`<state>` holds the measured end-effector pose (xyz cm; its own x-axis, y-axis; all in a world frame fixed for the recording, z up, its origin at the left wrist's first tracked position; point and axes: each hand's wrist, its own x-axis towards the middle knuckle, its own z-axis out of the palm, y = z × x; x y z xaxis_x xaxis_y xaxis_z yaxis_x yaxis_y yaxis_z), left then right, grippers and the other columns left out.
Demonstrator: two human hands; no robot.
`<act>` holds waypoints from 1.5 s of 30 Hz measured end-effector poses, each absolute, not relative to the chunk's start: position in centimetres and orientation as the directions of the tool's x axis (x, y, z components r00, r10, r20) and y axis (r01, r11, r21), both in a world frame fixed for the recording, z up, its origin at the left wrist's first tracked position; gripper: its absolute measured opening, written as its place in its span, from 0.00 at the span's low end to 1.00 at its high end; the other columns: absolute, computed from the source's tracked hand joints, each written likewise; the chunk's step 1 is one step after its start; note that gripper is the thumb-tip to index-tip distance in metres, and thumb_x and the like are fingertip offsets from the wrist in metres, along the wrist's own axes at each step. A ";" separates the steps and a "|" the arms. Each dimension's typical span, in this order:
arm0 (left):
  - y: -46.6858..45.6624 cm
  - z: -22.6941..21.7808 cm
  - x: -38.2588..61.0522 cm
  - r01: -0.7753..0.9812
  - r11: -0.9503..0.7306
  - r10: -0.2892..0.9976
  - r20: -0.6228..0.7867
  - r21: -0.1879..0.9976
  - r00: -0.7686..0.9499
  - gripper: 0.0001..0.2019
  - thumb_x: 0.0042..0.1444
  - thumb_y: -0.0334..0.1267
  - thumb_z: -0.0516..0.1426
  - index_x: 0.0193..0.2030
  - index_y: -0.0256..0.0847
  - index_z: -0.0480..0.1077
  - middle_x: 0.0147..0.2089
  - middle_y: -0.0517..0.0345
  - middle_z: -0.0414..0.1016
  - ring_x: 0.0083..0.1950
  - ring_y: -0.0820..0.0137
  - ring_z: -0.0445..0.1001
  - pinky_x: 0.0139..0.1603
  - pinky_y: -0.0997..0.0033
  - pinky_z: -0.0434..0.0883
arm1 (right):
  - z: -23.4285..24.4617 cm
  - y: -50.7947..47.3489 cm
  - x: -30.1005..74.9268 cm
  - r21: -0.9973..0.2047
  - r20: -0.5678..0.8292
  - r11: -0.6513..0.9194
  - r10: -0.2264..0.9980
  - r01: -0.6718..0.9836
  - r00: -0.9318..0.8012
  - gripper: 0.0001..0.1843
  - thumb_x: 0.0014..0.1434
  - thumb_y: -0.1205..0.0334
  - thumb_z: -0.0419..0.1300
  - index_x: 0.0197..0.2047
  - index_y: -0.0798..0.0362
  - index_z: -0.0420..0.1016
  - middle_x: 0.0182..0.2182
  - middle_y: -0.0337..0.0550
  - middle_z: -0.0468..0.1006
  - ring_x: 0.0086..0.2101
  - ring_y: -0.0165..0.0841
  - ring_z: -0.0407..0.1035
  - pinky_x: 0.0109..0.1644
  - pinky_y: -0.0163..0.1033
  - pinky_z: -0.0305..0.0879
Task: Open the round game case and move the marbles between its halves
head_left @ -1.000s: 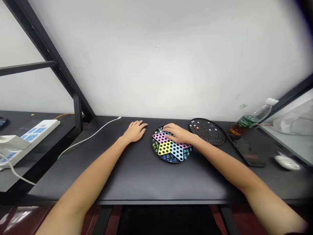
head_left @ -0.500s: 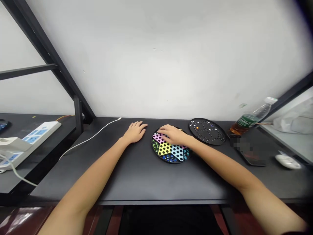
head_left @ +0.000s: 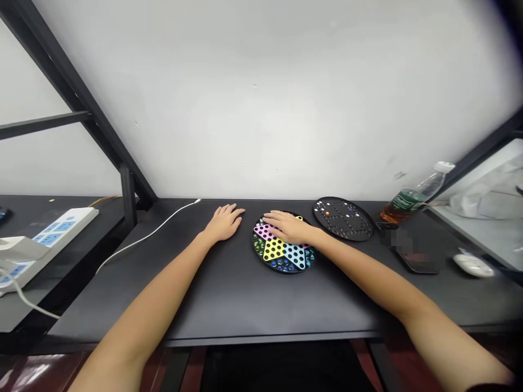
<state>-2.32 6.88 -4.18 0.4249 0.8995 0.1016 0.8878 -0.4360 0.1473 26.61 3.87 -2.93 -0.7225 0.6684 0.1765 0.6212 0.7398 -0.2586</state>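
A round Chinese checkers board (head_left: 285, 250) with a coloured star pattern lies on the black desk (head_left: 245, 307). Green, blue and teal marbles fill the pockets around its rim. Over the far part of this board rests my right hand (head_left: 288, 226), fingers stretched out to the left and slightly apart; its palm side is hidden. To the left of the board, my left hand (head_left: 223, 223) lies flat on the desk with fingers spread, touching no object but the desk.
At the back right lies a second round black board (head_left: 347, 218) with a few marbles on it. Further right are a tilted drink bottle (head_left: 408, 202), a dark phone (head_left: 420, 264) and a white mouse (head_left: 474, 265). On the left are a white cable (head_left: 149, 234) and a power strip (head_left: 65, 228).
My right hand stays over the board, its fingers a little straighter than before. The left hand has not visibly moved. The whole view has shifted slightly.
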 end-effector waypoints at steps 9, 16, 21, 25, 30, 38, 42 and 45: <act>6.6 -3.7 -2.2 0.896 -0.424 0.905 0.083 0.133 0.417 0.25 0.70 0.47 0.42 0.69 0.48 0.63 0.74 0.50 0.58 0.74 0.53 0.55 0.73 0.45 0.52 | -3.5 5.8 25.8 -0.257 0.183 0.628 0.778 0.734 -0.601 0.28 0.72 0.50 0.46 0.69 0.52 0.66 0.67 0.51 0.64 0.67 0.47 0.54 0.71 0.57 0.50; 6.7 -3.7 -2.2 0.896 -0.427 0.904 0.079 0.122 0.420 0.25 0.70 0.47 0.42 0.69 0.48 0.63 0.74 0.50 0.58 0.74 0.52 0.55 0.73 0.46 0.53 | -3.3 7.5 25.6 -0.324 0.244 0.575 0.818 0.751 -0.521 0.26 0.70 0.52 0.52 0.66 0.55 0.68 0.65 0.56 0.66 0.65 0.46 0.58 0.69 0.54 0.55; 6.8 -3.7 -2.1 0.898 -0.423 0.906 0.067 0.122 0.418 0.25 0.70 0.47 0.42 0.69 0.48 0.63 0.74 0.50 0.58 0.74 0.53 0.54 0.73 0.46 0.52 | -0.4 9.0 32.6 -0.390 0.259 0.486 0.873 0.782 -0.413 0.19 0.68 0.61 0.52 0.56 0.55 0.76 0.54 0.55 0.78 0.55 0.42 0.70 0.62 0.48 0.63; 6.9 -3.8 -2.2 0.893 -0.428 0.904 0.081 0.141 0.420 0.25 0.69 0.47 0.42 0.68 0.48 0.64 0.73 0.50 0.58 0.74 0.52 0.55 0.73 0.45 0.53 | 0.9 9.4 41.6 -0.320 -0.077 0.120 0.985 0.940 -0.152 0.16 0.61 0.57 0.62 0.49 0.54 0.80 0.41 0.51 0.83 0.41 0.41 0.76 0.47 0.41 0.70; 6.9 -3.7 -2.2 0.895 -0.425 0.905 0.090 0.137 0.416 0.24 0.69 0.47 0.42 0.68 0.50 0.64 0.73 0.51 0.59 0.74 0.53 0.56 0.73 0.44 0.53 | -0.4 9.6 46.5 -0.248 -0.274 0.003 0.959 0.969 -0.073 0.13 0.48 0.58 0.71 0.38 0.53 0.81 0.36 0.45 0.82 0.37 0.39 0.76 0.41 0.39 0.69; 7.0 -3.6 -2.2 0.896 -0.430 0.903 0.077 0.112 0.424 0.25 0.69 0.47 0.42 0.68 0.48 0.63 0.73 0.50 0.59 0.74 0.53 0.56 0.72 0.44 0.54 | -1.3 9.6 44.5 -0.279 -0.264 0.043 0.957 0.959 -0.120 0.05 0.51 0.60 0.67 0.30 0.52 0.79 0.31 0.44 0.82 0.34 0.37 0.74 0.39 0.38 0.66; 7.2 -3.9 -2.3 0.896 -0.430 0.902 0.088 0.110 0.422 0.25 0.69 0.47 0.42 0.68 0.49 0.63 0.73 0.50 0.59 0.74 0.53 0.56 0.72 0.44 0.54 | -1.1 9.2 43.6 -0.274 -0.200 0.074 0.971 0.959 -0.132 0.08 0.49 0.62 0.67 0.35 0.52 0.79 0.35 0.43 0.82 0.36 0.36 0.74 0.38 0.35 0.66; 7.2 -4.0 -2.3 0.895 -0.432 0.901 0.086 0.109 0.424 0.25 0.69 0.47 0.42 0.68 0.49 0.63 0.73 0.51 0.59 0.74 0.54 0.56 0.72 0.45 0.54 | -0.9 8.9 43.1 -0.310 -0.204 0.154 0.953 0.938 -0.223 0.07 0.50 0.64 0.64 0.35 0.52 0.79 0.34 0.42 0.82 0.34 0.35 0.74 0.38 0.35 0.65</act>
<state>-2.35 7.24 -3.96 0.4243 0.9014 0.0864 0.8954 -0.4318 0.1086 43.13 8.93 -0.92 -0.2234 0.9532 -0.2036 0.9383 0.1538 -0.3096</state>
